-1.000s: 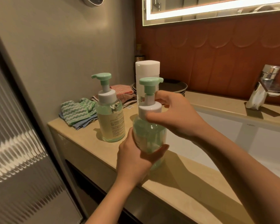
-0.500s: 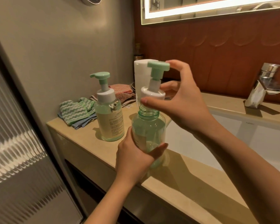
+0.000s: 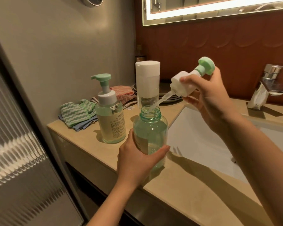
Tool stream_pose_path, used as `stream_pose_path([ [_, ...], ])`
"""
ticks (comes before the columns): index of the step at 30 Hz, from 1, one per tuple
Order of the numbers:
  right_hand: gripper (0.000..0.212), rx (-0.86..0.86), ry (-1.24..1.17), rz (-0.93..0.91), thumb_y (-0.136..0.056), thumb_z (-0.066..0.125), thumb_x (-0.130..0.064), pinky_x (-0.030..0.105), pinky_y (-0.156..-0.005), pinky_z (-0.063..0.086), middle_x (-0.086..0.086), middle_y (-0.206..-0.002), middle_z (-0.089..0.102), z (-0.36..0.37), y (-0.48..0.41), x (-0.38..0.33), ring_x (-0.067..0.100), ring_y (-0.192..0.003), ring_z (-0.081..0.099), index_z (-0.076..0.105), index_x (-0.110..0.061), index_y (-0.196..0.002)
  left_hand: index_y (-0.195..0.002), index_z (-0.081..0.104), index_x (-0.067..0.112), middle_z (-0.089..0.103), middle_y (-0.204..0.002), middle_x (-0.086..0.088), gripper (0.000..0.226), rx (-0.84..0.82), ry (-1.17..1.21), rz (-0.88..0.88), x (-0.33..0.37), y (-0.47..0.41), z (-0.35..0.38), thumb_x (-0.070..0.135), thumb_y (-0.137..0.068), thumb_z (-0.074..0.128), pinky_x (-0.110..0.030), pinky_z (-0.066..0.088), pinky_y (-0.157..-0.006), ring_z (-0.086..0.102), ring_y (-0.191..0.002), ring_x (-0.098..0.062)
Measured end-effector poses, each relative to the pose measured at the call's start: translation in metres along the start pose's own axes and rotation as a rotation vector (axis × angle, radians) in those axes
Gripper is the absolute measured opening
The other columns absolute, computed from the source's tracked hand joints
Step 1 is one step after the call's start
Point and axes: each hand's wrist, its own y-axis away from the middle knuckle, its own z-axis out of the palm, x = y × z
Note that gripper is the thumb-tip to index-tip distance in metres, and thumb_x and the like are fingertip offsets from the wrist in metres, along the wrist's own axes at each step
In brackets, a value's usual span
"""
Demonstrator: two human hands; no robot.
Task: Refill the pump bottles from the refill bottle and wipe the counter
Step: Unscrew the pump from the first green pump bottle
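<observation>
Left hand (image 3: 136, 162): grip clamped round the lower body of the uncapped pump bottle (image 3: 151, 128), which stands at the front edge of the table (image 3: 178, 185), just beside the sink basin (image 3: 203, 144). Right hand (image 3: 209, 101): grip pinched on the white collar of the pump head (image 3: 181, 85), held tilted up and right of the neck. The dip tube tip appears to sit in the neck; view unclear. Second pump bottle (image 3: 110, 118), capped, stands to the left; white refill bottle (image 3: 147, 82) behind; striped cloths (image 3: 75, 114) by the wall.

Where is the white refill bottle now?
In the head view the refill bottle stands at the back of the counter, behind the open bottle and right of the other pump bottle.
</observation>
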Motion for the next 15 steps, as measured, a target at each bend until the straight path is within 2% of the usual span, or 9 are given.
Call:
stream_pose_path([
  [3,0.064,0.020,-0.080,0.098,-0.079,0.066,-0.020,0.033,-0.074,0.049,0.006,-0.116,0.052,-0.007,-0.005,0.002,0.024,-0.106,0.057,0.033,-0.022,-0.134,-0.103,0.051,0.041,0.062,-0.101,0.022,0.065,0.001,0.000,-0.010,0.000,0.000,0.001,0.069,-0.048,0.070,-0.029,0.052,-0.086,0.058,-0.097,0.003],
  [7,0.051,0.054,-0.160,0.180,-0.081,0.063,-0.018,0.035,-0.077,0.049,0.008,-0.120,0.052,-0.016,-0.011,0.002,0.026,-0.107,0.055,0.037,-0.024,-0.124,-0.104,0.052,0.039,0.063,-0.101,0.021,0.068,0.007,-0.008,-0.014,0.000,0.000,0.001,0.070,-0.047,0.070,-0.033,0.053,-0.086,0.059,-0.098,0.000],
  [12,0.030,0.131,-0.232,0.278,-0.081,0.062,-0.018,0.030,-0.070,0.050,0.012,-0.120,0.054,-0.024,-0.014,0.005,0.027,-0.105,0.056,0.046,-0.023,-0.105,-0.100,0.052,0.041,0.062,-0.098,0.023,0.062,0.008,-0.002,-0.020,0.000,0.000,0.001,0.069,-0.047,0.070,-0.030,0.053,-0.084,0.058,-0.095,0.004],
  [15,0.047,0.196,-0.336,0.359,-0.077,0.066,-0.019,0.025,-0.057,0.052,0.013,-0.118,0.056,-0.032,-0.016,0.008,0.026,-0.101,0.059,0.046,-0.022,-0.121,-0.099,0.050,0.043,0.061,-0.101,0.023,0.063,0.013,-0.006,-0.024,0.000,0.000,0.001,0.071,-0.046,0.069,-0.032,0.052,-0.087,0.057,-0.098,0.003],
])
